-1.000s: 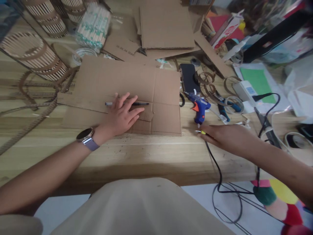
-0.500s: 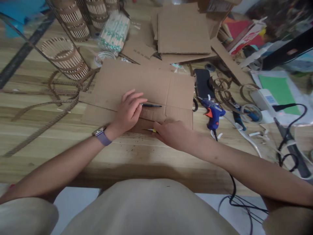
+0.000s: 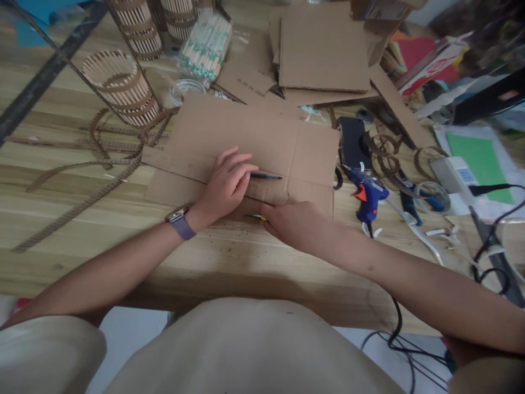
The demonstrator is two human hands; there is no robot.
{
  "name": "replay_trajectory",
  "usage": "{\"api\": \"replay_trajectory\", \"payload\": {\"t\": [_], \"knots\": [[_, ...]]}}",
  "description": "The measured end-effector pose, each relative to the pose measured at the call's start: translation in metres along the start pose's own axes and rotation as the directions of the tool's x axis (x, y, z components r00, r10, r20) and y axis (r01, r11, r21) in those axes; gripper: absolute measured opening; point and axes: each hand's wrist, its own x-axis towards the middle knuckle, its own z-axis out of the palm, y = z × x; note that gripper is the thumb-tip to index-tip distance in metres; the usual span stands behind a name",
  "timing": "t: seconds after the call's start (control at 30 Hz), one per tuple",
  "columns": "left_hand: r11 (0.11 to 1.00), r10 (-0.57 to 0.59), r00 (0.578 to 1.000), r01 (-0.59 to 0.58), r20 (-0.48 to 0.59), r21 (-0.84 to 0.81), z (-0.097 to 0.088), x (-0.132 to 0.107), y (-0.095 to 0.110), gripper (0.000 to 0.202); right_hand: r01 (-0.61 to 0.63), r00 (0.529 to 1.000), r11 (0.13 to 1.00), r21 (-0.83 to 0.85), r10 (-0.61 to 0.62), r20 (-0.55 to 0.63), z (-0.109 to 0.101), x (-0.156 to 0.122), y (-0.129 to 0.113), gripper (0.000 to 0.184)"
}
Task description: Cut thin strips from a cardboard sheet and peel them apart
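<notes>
My left hand (image 3: 228,183) lies with fingers stretched out on a flat sheet of brown cardboard (image 3: 241,131). A dark pen (image 3: 266,175) sticks out to the right from beside its thumb and index finger; its other end is hidden. My right hand (image 3: 293,221) is closed around a craft knife (image 3: 263,218), of which only a bit of yellow handle and a thin blade pointing left are visible. The knife is at the near edge of the cardboard, below the pen. My right palm hides the rest of the handle.
To the right are a blue glue gun (image 3: 369,192), a black phone (image 3: 353,141) and cardboard strip coils (image 3: 388,143). Slatted stick cylinders (image 3: 130,93), a bag of sticks (image 3: 206,46) and stacked cardboard (image 3: 324,46) stand behind. Loose strips (image 3: 82,205) lie left.
The whole view has shifted, so things sit further right. Against the cardboard, my right hand with the craft knife has slid slightly left; my left hand keeps its place.
</notes>
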Motion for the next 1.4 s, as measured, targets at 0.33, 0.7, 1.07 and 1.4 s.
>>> {"api": "replay_trajectory", "payload": {"t": [0.33,0.7,1.07,1.4], "knots": [[0.999,0.001,0.999,-0.003,0.054,0.046,0.005,0.000,-0.001,0.030,0.050,0.989,0.989,-0.142,-0.029,0.143,-0.032,-0.004,-0.017,0.041],[0.975,0.023,0.979,-0.068,0.204,0.213,0.007,-0.005,0.006,0.040,0.076,0.993,0.979,-0.190,-0.058,0.099,-0.021,-0.004,-0.011,0.067],[0.978,0.031,0.976,-0.074,0.217,0.194,0.004,-0.005,0.007,0.034,0.084,0.993,0.969,-0.231,-0.063,0.096,-0.021,-0.015,-0.004,0.055],[0.973,0.040,0.975,-0.087,0.218,0.212,0.003,-0.006,0.007,0.035,0.069,0.991,0.957,-0.282,-0.033,0.129,0.001,-0.031,0.017,0.049]]}}
